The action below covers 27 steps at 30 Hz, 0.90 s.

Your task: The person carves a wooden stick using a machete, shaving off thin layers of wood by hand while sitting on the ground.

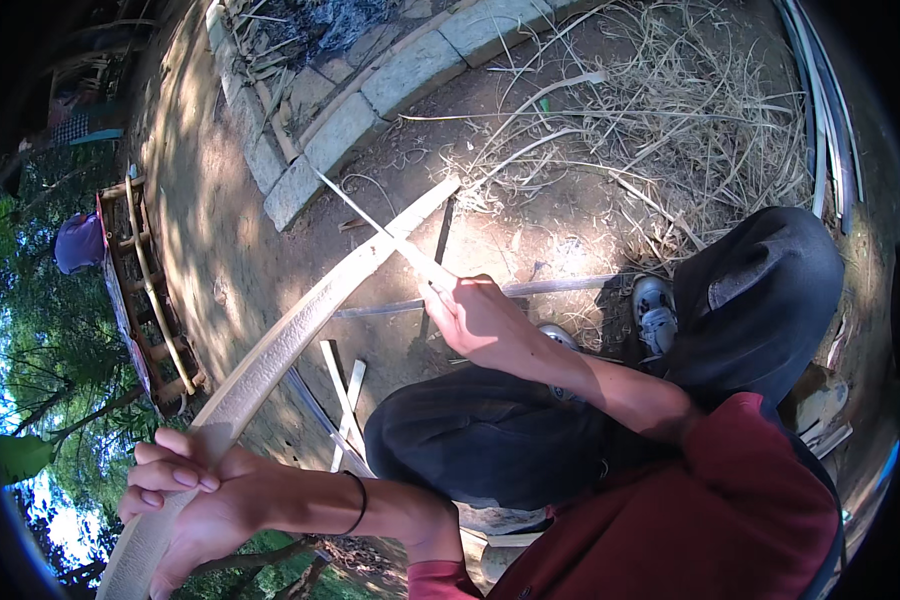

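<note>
Across the lap, a long bamboo slat (300, 320) is clamped near its lower end by the left hand (185, 490). Its upper part is met by a blade (370, 215) gripped in the closed right hand (480, 320). A slip along the grain is judged likely; left fingers (165, 470) could be cut.

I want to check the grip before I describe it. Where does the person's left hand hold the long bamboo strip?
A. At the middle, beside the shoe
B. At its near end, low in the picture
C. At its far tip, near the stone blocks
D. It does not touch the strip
B: the left hand wraps the bamboo strip at its near end, while the right hand works farther up with a blade.
</note>
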### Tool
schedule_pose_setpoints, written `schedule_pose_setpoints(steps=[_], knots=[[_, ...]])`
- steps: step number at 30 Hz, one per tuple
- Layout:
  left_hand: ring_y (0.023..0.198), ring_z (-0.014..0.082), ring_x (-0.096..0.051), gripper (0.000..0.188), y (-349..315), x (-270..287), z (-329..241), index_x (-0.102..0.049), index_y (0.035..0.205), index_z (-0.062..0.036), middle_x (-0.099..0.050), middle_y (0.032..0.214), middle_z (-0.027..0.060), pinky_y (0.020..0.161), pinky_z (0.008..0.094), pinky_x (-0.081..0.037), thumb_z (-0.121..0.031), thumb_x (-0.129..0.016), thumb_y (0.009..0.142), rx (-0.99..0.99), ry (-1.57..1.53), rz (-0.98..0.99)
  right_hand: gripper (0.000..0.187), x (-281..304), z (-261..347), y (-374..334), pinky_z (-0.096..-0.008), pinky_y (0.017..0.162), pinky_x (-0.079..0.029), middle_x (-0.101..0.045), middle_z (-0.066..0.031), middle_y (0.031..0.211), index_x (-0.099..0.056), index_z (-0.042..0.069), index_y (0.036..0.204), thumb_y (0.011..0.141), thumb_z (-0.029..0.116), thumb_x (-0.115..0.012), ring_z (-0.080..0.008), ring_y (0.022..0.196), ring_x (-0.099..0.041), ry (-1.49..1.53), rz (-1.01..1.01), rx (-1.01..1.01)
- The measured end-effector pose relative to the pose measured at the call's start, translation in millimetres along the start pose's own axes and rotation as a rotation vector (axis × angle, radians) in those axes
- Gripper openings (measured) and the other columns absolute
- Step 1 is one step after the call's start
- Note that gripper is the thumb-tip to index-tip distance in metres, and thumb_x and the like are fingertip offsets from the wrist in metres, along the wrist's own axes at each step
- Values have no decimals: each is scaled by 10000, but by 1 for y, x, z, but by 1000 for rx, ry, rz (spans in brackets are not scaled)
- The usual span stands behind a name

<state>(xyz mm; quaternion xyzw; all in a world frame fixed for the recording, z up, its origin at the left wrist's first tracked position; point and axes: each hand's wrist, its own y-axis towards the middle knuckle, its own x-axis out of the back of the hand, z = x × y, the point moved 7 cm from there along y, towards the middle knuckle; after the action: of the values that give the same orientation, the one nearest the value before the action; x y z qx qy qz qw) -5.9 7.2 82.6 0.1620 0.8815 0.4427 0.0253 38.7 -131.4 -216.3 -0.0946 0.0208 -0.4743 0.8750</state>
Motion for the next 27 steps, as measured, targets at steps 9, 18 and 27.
schedule_pose_setpoints(steps=[9, 18, 27], knots=[[521, 168, -261, 888, 4, 1, 4, -318, 664, -96, -285, 496, 52, 470, 285, -250, -934, -22, 656, 39, 8, -42, 203, 2, -34, 10, -450, 562, -455, -573, -222, 626, -630, -51, 810, 898, 127, -594, -387, 645, -611, -305, -71, 250], [528, 178, -234, 835, 1, -1, -3, -280, 697, -93, -243, 504, 53, 475, 298, -253, -862, 37, 763, 33, 117, -147, 203, 6, 5, 2, -448, 560, -441, -590, -239, 651, -599, -77, 891, 921, 117, -545, -400, 593, -596, 36, -46, 40], [537, 179, -221, 830, 11, 11, -2, -283, 700, -87, -243, 500, 58, 471, 303, -251, -844, 50, 781, 17, 125, -133, 205, -1, 16, 2, -457, 571, -434, -583, -233, 659, -598, -61, 945, 935, 133, -532, -409, 628, -596, 61, 16, 45]])
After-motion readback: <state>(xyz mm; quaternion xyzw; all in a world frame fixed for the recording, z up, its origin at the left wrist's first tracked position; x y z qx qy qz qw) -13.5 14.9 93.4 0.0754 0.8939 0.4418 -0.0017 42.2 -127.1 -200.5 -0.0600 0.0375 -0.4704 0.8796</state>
